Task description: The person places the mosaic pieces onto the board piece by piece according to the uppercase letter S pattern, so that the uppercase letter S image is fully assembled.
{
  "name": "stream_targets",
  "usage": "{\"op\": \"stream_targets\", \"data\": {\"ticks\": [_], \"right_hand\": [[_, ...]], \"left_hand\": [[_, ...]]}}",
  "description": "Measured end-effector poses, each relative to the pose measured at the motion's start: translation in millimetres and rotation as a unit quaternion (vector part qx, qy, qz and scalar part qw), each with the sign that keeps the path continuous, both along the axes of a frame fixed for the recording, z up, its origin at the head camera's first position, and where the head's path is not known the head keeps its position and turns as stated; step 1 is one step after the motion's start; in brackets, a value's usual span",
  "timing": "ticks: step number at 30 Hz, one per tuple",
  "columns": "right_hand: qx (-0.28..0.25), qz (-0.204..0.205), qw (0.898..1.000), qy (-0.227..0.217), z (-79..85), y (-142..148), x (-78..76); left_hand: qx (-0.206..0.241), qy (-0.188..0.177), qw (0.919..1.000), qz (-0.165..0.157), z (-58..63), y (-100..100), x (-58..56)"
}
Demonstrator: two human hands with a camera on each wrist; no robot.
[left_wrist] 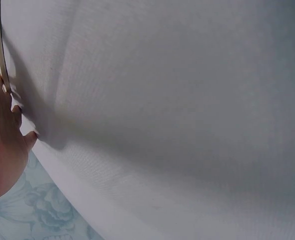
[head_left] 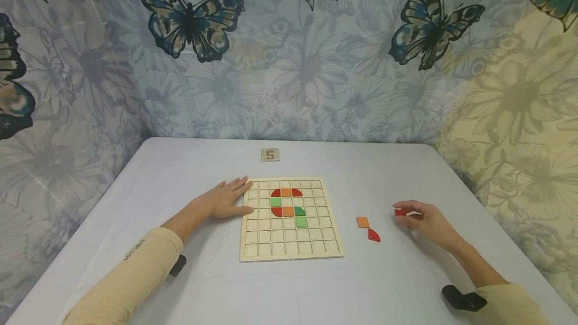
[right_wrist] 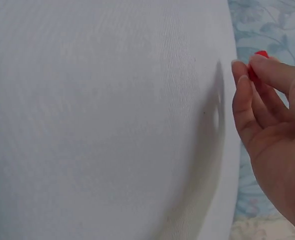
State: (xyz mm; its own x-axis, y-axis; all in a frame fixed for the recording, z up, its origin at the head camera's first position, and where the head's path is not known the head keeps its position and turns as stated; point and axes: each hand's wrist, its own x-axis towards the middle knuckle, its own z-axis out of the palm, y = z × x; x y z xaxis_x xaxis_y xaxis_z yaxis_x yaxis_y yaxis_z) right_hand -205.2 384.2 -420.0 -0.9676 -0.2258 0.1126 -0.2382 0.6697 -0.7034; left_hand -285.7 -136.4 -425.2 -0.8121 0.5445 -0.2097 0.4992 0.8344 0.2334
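Note:
A wooden grid board (head_left: 280, 250) lies on the table, with red quarter-circles, orange squares and green pieces set in an S-like curve in its upper middle. My left hand (head_left: 225, 200) rests on the board's left edge, fingers straight and spread; the left wrist view catches only part of this hand (left_wrist: 5, 145) and a strip of the board. Off to the right of the board, my right hand (head_left: 424, 222) pinches a red piece (head_left: 399, 212) between thumb and fingers. Its full shape is hidden. An orange square (head_left: 363, 222) and a red quarter-circle (head_left: 374, 235) lie between board and right hand.
A small card (head_left: 270, 155) with a grid and an S-like figure lies behind the board. White cloth covers the table (head_left: 189, 159). Butterfly-patterned walls (head_left: 311, 89) stand behind and beside it. Each wrist wears a black device.

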Motion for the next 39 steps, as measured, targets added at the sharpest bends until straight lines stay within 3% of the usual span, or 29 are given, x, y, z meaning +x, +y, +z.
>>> {"op": "stream_targets", "data": {"ticks": [12, 27, 39], "right_hand": [[-0.081, 0.005, 0.992, -0.101, 1.0, -17, -6.2], [-0.082, 0.020, 0.988, -0.128, 4.9, -55, -18.1], [-0.111, 0.028, 0.977, -0.180, 1.0, -75, -25.8]], "left_hand": [[-0.007, 0.002, 1.0000, -0.002, -0.9, -1, -0.9], [-0.001, 0.002, 1.0000, 0.001, -0.3, 0, 0.4], [0.000, 0.001, 1.0000, -0.003, 0.4, 0, 1.5]]}}
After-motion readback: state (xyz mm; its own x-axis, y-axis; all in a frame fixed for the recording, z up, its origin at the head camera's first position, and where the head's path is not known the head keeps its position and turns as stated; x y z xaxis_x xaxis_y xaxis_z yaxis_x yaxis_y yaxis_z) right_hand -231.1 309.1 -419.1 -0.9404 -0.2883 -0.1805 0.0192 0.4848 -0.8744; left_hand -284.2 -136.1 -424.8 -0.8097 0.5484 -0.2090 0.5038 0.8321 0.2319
